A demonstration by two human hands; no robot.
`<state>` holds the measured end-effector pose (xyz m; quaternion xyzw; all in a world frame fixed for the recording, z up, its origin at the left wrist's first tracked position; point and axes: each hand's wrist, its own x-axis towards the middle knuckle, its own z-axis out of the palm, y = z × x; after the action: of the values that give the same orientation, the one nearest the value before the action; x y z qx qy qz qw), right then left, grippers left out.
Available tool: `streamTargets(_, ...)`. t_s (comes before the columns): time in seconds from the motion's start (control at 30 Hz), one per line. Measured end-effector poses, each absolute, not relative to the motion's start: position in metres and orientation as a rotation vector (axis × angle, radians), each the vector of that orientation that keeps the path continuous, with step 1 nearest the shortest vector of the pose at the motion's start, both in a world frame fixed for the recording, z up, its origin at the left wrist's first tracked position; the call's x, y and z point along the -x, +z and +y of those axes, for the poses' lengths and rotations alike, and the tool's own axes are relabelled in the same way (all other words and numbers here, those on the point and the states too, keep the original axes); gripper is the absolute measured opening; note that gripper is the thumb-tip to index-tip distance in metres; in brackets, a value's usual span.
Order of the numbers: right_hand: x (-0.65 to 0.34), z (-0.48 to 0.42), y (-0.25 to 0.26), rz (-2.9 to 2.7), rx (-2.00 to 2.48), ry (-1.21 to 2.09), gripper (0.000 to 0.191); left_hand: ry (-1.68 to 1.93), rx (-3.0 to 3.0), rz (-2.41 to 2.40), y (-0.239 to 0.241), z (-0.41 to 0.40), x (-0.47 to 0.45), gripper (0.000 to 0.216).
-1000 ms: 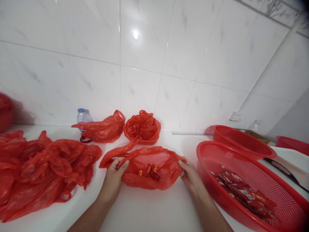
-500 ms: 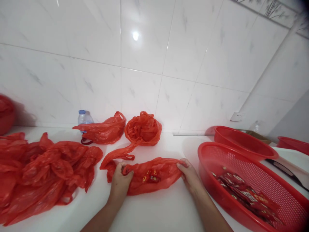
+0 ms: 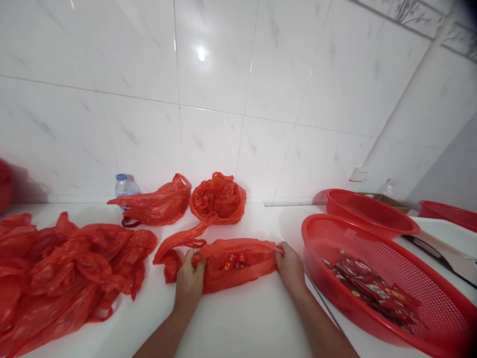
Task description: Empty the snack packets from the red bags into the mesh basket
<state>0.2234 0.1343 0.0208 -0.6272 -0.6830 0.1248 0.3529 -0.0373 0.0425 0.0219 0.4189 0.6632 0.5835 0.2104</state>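
A red plastic bag lies stretched sideways over the white table, held at both ends. My left hand pinches its left end, thumb against fingers. At the other end, my right hand grips a gathered corner. Small red packets with yellow print show in the middle of the bag. Just left of my left hand lies a twisted red bag strip. Right of my right hand stands a red perforated basket with several red packets inside.
Crumpled red bags cover the left of the table. By the tiled wall are a blue-capped bottle, a red bag and a bundled red bag. A second red basket and a dark-handled knife are at right.
The bag between my hands has been pulled straighter and flatter, its top edge now more level. Both hands keep their hold. The whole view has shifted slightly.
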Motion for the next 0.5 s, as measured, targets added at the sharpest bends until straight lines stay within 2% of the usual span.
streamTargets(0.27, -0.207, 0.132, 0.016, -1.596, 1.265, 0.660, 0.014, 1.713, -1.146, 1.805, 0.010, 0.050, 0.043, 0.023)
streamTargets(0.5, -0.206, 0.135, 0.009, -1.426, 1.311, 0.733, 0.019, 1.758, -1.020, 1.755, 0.010, 0.054, 0.048, 0.020)
